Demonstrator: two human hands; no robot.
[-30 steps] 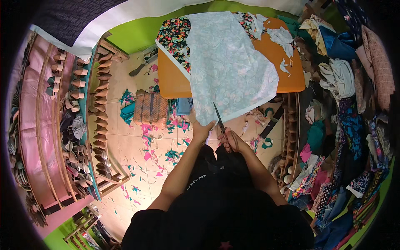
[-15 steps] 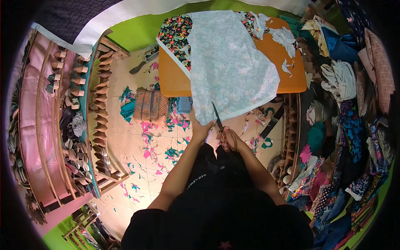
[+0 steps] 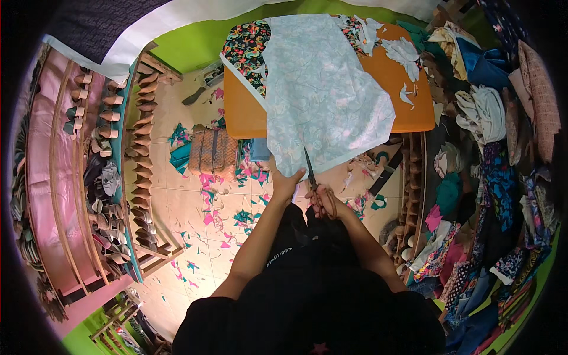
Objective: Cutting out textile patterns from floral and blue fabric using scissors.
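A large piece of fabric (image 3: 322, 89), its pale blue-white back showing, drapes over the near edge of an orange table (image 3: 245, 121). Its dark side, printed with bright flowers, shows at the far left. My left hand (image 3: 286, 184) pinches the fabric's hanging near corner. In my right hand (image 3: 321, 200) is a pair of scissors (image 3: 312, 174), fingers through the handles. The long dark blades point away from me and lie against the fabric, just right of my left thumb. Whether the blades are fully closed is hard to make out.
White fabric scraps (image 3: 402, 57) lie at the table's right side. Pink and teal offcuts litter the tiled floor, near a woven brown bag (image 3: 213, 152). Wooden shoe lasts line a rack (image 3: 144, 142) at left. Piled clothes and fabrics (image 3: 482, 112) crowd the right.
The fabric has shifted very slightly left. The scissors have turned a little in my right hand, and its fingers have moved on the handles. My left hand keeps its hold.
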